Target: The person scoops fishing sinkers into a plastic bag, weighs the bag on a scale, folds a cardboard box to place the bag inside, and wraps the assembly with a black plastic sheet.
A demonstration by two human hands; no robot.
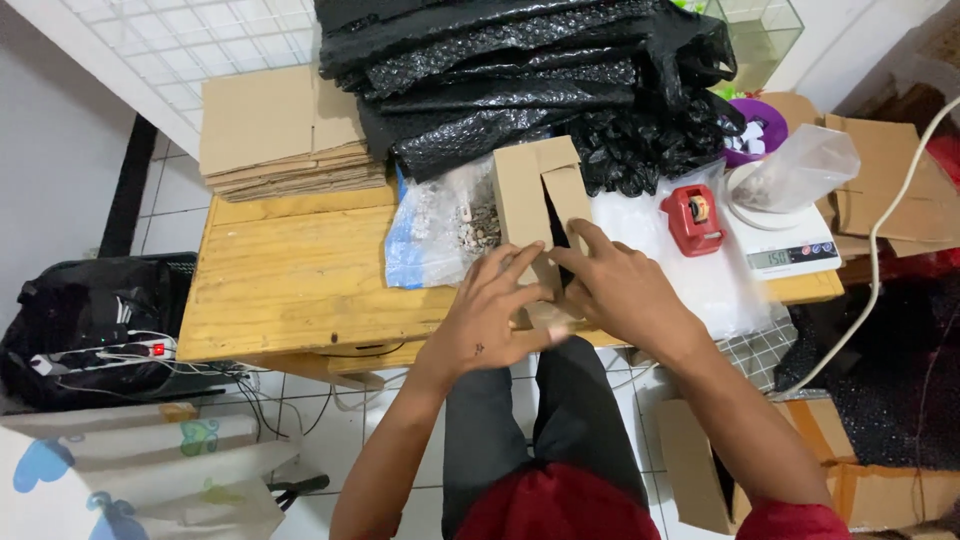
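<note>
you've got a small cardboard box (535, 195) at the near edge of the wooden counter (290, 275), just ahead of your knees, w/ both hands on its lower end. your left hand (487, 318) lies flat-ish over the near part, fingers spread and pressing onto the card, not curled round it. your right hand (625, 290) sits beside it, touching, fingers stretched toward the dark slit between the flaps (can't tell if any fingertip is tucked inside). neither hand is clamped shut; both are open and pressing.

handling, as a judgement: thin corrugated card, so light, stiff along the panels but quick to crease at the folds and flaps. it looks unsealed at the top, so it'll likely flex or skew if squeezed mid-panel. best hold is at the edges and corners, thumbs on one face, fingers on the other. dry card isn't slippery.

just left of the box, touching it, a clear plastic bag (440, 235) of small gritty bits. right of it, a red tape dispenser (692, 218) and a white scale (785, 245) w/ a bag on top. behind, black bubble wrap (520, 70) and flat cardboard sheets (280, 135).
</note>
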